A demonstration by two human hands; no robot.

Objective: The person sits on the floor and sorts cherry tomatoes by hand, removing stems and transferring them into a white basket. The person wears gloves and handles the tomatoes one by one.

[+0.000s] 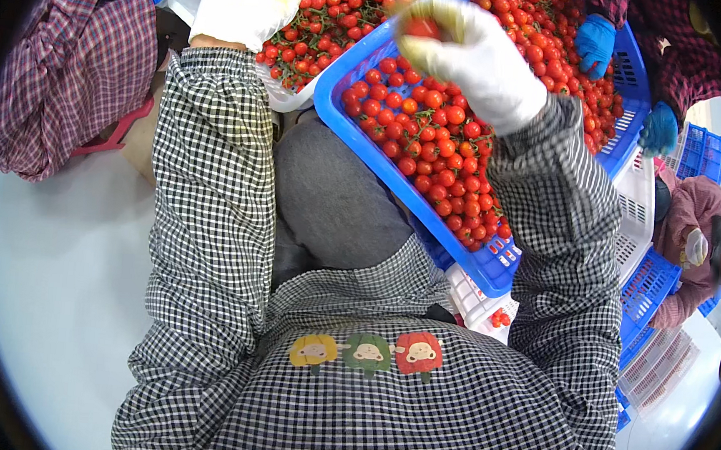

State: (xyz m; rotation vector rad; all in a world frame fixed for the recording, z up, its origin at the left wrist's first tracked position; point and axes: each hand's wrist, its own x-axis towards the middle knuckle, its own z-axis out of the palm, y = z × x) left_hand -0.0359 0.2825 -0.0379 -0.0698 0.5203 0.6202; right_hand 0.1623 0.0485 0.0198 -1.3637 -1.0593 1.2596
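Note:
My left hand [250,7], in a white glove with a yellowish palm, is at the top edge over a white crate [297,98] of cherry tomatoes [343,20] on green stems. Its fingers curl inward and are partly cut off, so what they hold is not visible. My right hand [472,60], gloved alike and blurred, is above a blue plastic crate [394,190]. A red, blurred cherry tomato [421,27] shows within its curled fingers. Loose cherry tomatoes [441,146], some with stem bits, lie in the blue crate's near part; a bigger heap [536,43] fills the far part.
Across the blue crate, a co-worker's blue-gloved hands [596,44] are at its far side. Another person in plaid [89,74] sits at left, near a red stool [116,129]. White crates [635,200] and blue crates [647,289] stand at right. A small white basket [471,295] is below the blue crate.

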